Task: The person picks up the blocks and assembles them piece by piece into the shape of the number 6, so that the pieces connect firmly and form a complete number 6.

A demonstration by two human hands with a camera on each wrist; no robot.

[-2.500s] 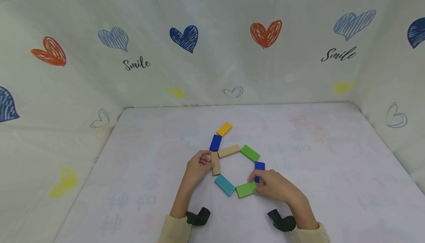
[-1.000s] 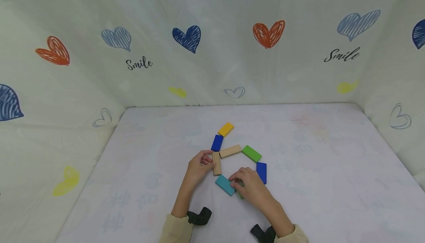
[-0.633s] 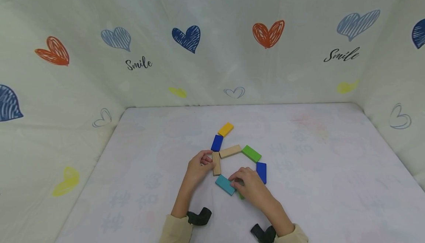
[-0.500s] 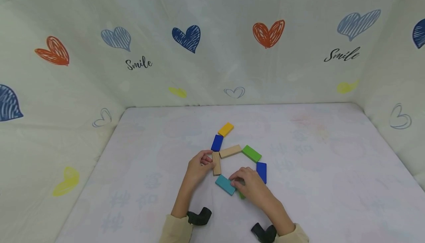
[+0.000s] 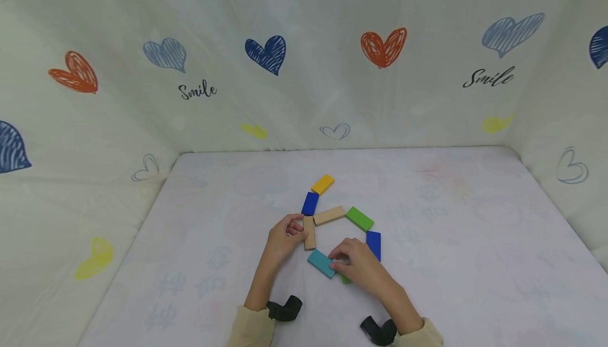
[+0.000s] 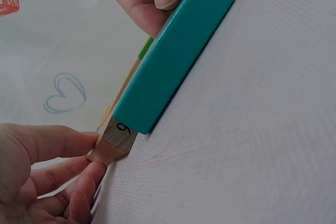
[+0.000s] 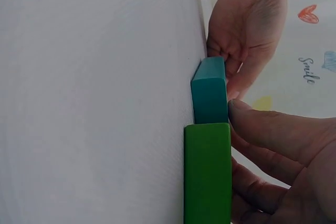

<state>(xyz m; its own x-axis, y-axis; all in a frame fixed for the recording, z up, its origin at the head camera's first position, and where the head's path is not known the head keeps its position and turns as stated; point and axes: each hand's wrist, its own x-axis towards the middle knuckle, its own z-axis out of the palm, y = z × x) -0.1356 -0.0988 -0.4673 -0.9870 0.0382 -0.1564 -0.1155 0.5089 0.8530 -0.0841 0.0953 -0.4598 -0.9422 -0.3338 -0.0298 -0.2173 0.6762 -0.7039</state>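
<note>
Flat blocks lie in a ring on the white table. My left hand (image 5: 284,239) pinches an upright natural wood block (image 5: 309,237) at the ring's left side. At the lower left, my right hand (image 5: 361,265) holds the far end of a teal block (image 5: 319,262) between thumb and fingers. Under that hand a green block (image 5: 345,279) is mostly hidden; in the right wrist view the green block (image 7: 207,171) touches the teal one end to end. A blue block (image 5: 373,244), another green block (image 5: 359,219) and a second wood block (image 5: 329,215) form the rest.
From the ring's upper left corner, a dark blue block (image 5: 310,203) and a yellow block (image 5: 323,184) run outward and away. A black wrist mount (image 5: 285,309) sits by the left cuff, another mount (image 5: 378,331) by the right. White printed cloth (image 5: 309,88) walls the table.
My right hand has moved left from the blue and lower green blocks to the teal block, uncovering the blue one. It barely moves in the last second. My left hand stays on the wood block.
</note>
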